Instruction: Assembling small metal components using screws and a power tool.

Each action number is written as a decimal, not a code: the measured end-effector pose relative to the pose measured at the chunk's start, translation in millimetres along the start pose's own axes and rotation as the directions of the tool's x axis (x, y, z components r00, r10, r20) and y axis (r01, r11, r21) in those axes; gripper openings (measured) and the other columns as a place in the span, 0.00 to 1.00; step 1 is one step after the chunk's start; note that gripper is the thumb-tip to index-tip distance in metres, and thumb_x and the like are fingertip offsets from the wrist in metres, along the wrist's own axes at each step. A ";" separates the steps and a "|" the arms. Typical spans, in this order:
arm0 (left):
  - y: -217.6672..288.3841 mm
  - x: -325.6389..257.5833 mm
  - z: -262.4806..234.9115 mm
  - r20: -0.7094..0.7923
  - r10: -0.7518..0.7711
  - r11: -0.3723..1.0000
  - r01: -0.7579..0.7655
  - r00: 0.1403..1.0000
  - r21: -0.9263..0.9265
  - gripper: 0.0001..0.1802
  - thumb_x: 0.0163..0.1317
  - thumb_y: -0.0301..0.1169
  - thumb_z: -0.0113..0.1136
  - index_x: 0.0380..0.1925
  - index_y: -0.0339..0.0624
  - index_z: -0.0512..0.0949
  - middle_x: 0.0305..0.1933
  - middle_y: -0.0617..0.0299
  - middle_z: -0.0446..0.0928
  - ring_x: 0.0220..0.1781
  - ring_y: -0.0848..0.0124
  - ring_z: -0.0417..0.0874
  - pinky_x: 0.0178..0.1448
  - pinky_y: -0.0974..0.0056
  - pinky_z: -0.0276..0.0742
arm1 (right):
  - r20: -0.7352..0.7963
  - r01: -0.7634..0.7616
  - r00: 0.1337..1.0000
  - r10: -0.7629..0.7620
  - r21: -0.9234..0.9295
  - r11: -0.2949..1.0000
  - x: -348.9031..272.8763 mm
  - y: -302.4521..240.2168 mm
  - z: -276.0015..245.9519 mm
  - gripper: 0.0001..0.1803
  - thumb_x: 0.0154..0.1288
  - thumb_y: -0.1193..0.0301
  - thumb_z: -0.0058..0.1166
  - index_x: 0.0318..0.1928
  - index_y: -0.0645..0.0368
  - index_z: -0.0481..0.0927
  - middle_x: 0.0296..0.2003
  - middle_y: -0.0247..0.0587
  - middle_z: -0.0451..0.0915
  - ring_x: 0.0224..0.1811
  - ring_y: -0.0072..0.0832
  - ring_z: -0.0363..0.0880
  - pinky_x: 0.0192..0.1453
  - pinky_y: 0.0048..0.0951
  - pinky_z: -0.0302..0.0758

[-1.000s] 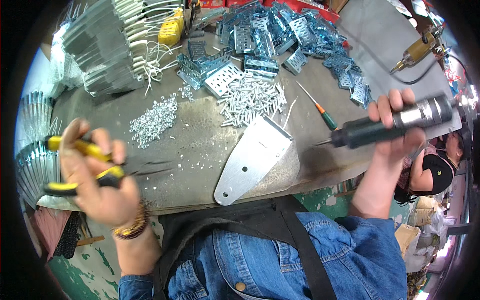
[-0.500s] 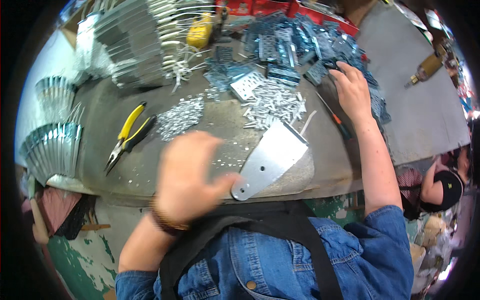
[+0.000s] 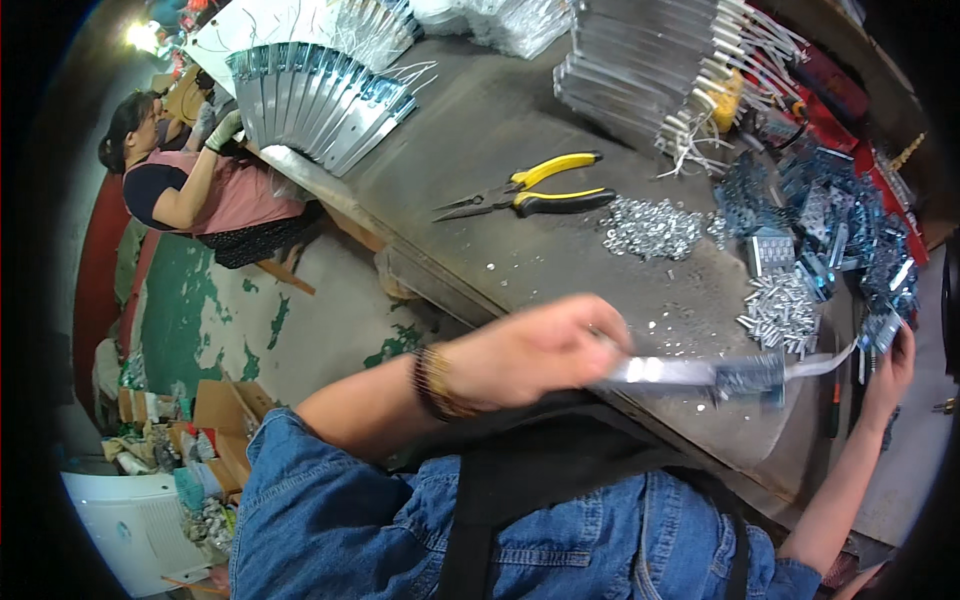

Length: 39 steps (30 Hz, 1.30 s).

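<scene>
We look down from the wearer's head through a wide fisheye lens, close above the left hand (image 3: 545, 345) near the centre, with the denim shirt (image 3: 580, 520) at 6 o'clock. Our view, ringed in black, takes in the workbench (image 3: 480, 140), whose front edge slants from 10 o'clock to 4, and a co-worker (image 3: 215, 190) farther off at 10.

I watch remotely: pliers (image 3: 517, 193) lie on the table (image 3: 470, 110), left of nuts (image 3: 655, 229); right of these, rods (image 3: 780, 312) lie before brackets (image 3: 830, 205).
</scene>
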<state>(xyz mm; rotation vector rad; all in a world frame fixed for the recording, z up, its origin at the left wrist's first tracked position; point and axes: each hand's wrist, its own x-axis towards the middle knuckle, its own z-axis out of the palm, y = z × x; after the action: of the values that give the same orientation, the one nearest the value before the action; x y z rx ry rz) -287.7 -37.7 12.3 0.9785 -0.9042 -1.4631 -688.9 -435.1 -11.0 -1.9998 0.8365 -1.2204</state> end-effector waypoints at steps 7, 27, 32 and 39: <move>82.1 -45.6 -150.9 -0.539 0.660 0.730 -0.278 0.522 0.624 0.13 0.64 0.33 0.58 0.44 0.38 0.71 0.39 0.67 0.74 0.35 0.79 0.73 0.42 0.76 0.70 | 0.206 0.191 0.958 -0.200 0.061 0.980 -90.9 -94.8 56.0 0.12 0.61 0.78 0.52 0.45 0.68 0.74 0.47 0.45 0.73 0.49 0.31 0.72 0.56 0.28 0.68; 93.3 -25.1 -224.6 -0.094 0.901 -0.212 0.619 0.423 0.756 0.30 0.55 0.35 0.65 0.56 0.36 0.65 0.55 0.45 0.70 0.60 0.50 0.68 0.65 0.55 0.62 | 0.440 0.231 0.886 -0.148 -0.141 0.963 -99.1 -140.2 123.7 0.11 0.42 0.80 0.65 0.30 0.62 0.81 0.28 0.40 0.77 0.29 0.32 0.77 0.31 0.28 0.72; 170.6 104.5 -111.5 0.269 0.818 -0.374 0.115 0.508 0.920 0.30 0.58 0.41 0.62 0.57 0.38 0.68 0.59 0.50 0.69 0.62 0.55 0.69 0.66 0.57 0.62 | 0.446 0.260 0.875 -0.188 -0.107 0.960 -96.7 -136.0 122.3 0.09 0.43 0.77 0.65 0.30 0.59 0.82 0.27 0.40 0.77 0.27 0.34 0.77 0.30 0.30 0.72; 231.4 198.8 -94.1 0.173 0.471 -0.492 0.095 0.865 0.865 0.34 0.61 0.52 0.57 0.61 0.43 0.67 0.56 0.49 0.72 0.58 0.58 0.73 0.62 0.59 0.68 | 0.422 0.301 0.876 -0.231 -0.106 0.948 -100.5 -137.3 118.7 0.09 0.46 0.75 0.66 0.30 0.58 0.81 0.27 0.39 0.78 0.28 0.35 0.78 0.31 0.31 0.73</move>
<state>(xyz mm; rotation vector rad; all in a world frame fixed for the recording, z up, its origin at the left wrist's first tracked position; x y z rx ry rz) -127.2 -261.4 173.9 2.0289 -2.0408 0.6079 -591.7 -252.3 3.3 -2.4580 0.4777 -0.8401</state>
